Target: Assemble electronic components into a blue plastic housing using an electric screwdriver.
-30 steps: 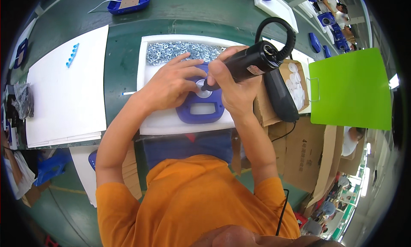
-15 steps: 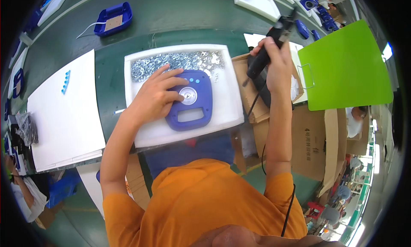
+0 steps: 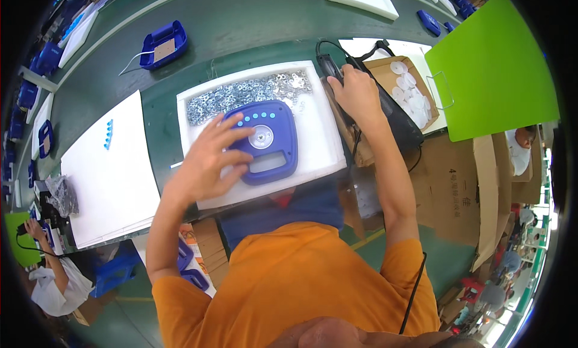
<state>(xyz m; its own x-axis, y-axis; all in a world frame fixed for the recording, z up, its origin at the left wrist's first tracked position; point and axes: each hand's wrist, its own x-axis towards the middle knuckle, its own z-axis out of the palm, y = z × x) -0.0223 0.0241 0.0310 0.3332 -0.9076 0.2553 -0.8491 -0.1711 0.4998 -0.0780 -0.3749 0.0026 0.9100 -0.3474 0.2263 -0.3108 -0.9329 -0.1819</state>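
A blue plastic housing [image 3: 288, 144] with a round white disc, a row of light blue buttons and a rectangular opening lies on a white foam tray [image 3: 322, 131]. Over its left side hovers my left hand [image 3: 212, 158], fingers spread and slightly blurred; whether a fingertip touches it I cannot tell. My right hand [image 3: 359, 95] is closed round a black corded power tool [image 3: 329, 66], likely an electric screwdriver, held low against a black case [image 3: 398, 120]. The hand hides part of the tool. Small metal washers or nuts [image 3: 235, 95] fill the tray's far side.
Right of the black case, a cardboard box [image 3: 380, 68] holds clear round discs [image 3: 409, 92]. A green board [image 3: 490, 77] stands beyond. White sheets [image 3: 114, 173] with a blue strip [image 3: 108, 134] lie left. Another blue housing [image 3: 174, 43] with a white cable sits farther back.
My right hand has brought the black tool down and left, from raised to beside the black case. My left hand has drawn back left from the disc, fingers spreading.
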